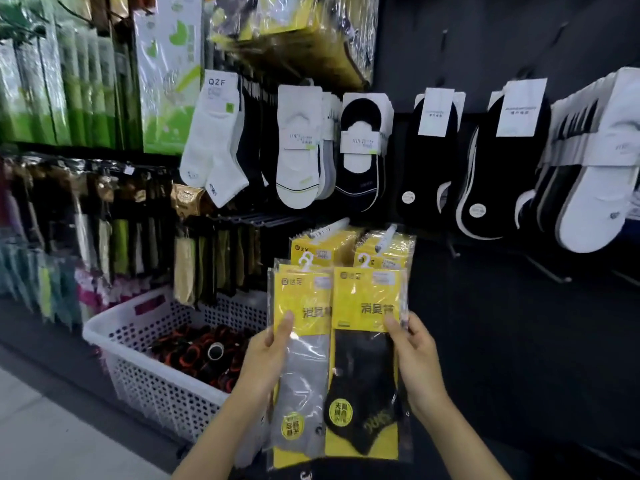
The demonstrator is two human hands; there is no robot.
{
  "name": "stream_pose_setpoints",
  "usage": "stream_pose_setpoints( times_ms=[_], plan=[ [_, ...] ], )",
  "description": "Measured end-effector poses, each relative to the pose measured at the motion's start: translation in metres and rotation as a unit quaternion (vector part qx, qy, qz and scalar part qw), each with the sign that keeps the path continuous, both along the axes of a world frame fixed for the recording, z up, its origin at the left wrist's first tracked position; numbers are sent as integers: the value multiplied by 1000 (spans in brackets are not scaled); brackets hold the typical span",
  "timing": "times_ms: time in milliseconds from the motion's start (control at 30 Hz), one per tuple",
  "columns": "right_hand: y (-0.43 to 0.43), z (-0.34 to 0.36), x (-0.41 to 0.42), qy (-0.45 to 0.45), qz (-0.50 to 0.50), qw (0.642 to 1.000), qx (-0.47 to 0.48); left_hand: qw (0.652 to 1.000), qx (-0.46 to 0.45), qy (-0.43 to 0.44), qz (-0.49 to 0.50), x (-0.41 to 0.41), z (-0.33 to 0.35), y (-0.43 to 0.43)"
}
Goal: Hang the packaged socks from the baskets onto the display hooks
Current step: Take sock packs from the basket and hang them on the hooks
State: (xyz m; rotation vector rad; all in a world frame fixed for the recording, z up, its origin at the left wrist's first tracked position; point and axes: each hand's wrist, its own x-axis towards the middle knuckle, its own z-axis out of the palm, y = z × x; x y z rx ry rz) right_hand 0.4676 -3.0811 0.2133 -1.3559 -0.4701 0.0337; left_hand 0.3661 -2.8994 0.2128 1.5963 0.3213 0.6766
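I hold two yellow sock packs side by side in front of the display. My left hand point(268, 355) grips the pack with grey socks point(302, 362), thumb on its front. My right hand point(415, 358) grips the pack with black socks point(363, 368) the same way. Each pack has a small white hanger at the top. Just behind them, two rows of the same yellow packs point(323, 249) hang on display hooks point(388, 235). More packs seem stacked behind the grey one; I cannot tell how many.
A white perforated basket point(149, 372) with dark rolled socks stands on the floor at lower left. White and black socks point(298, 147) hang on hooks above. Bare hooks point(540, 268) stick out of the dark panel at right. Packaged goods fill the left racks.
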Motion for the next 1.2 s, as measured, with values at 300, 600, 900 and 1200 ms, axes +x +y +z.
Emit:
stream_pose_setpoints(
  times_ms=[300,600,900,1200],
  plan=[
    [1,12,55,-21,-93,995,-39,998,20,-31,57,12,26,34],
    [29,-6,102,18,-129,990,-51,997,13,-30,66,27,27,39],
    [40,0,131,-2,-207,972,-107,997,0,-28,73,40,24,33],
    [29,5,74,-73,-253,964,-32,998,-15,-43,48,43,16,20]
  ],
)
